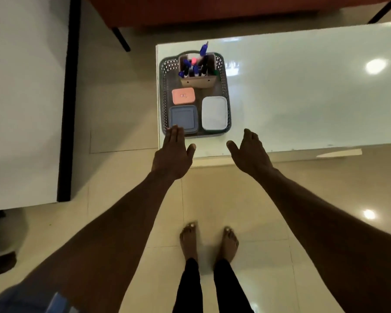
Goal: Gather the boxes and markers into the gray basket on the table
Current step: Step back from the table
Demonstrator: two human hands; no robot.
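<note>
Baskets rarely look this settled: the gray basket [226, 91] sits at the near left corner of the tabletop [303, 86], and everything the task names appears to be inside it already. At the basket's far end stands an upright holder [196, 82] full of markers [193, 68], one blue marker poking higher than the rest. In front of it lies the pink box [183, 96], toward the left wall. Along the near wall sit the blue box [182, 118] on the left and the pale white box [214, 115] on the right, side by side.

Both hands are empty, fingers spread and relaxed. The left hand [173, 154] hovers at the basket's near left corner, its fingertips overlapping the rim in view; whether they touch it cannot be told. The right hand [251, 152] hangs over the near edge of the tabletop, just right of the basket and apart from it.

No loose box or marker shows anywhere else on the tabletop, so gathering looks finished. What remains, by my reading, is only a check of the arrangement, or a two-handed hold on the basket's side walls should it need straightening, lifted level so the tall holder does not tip.
</note>
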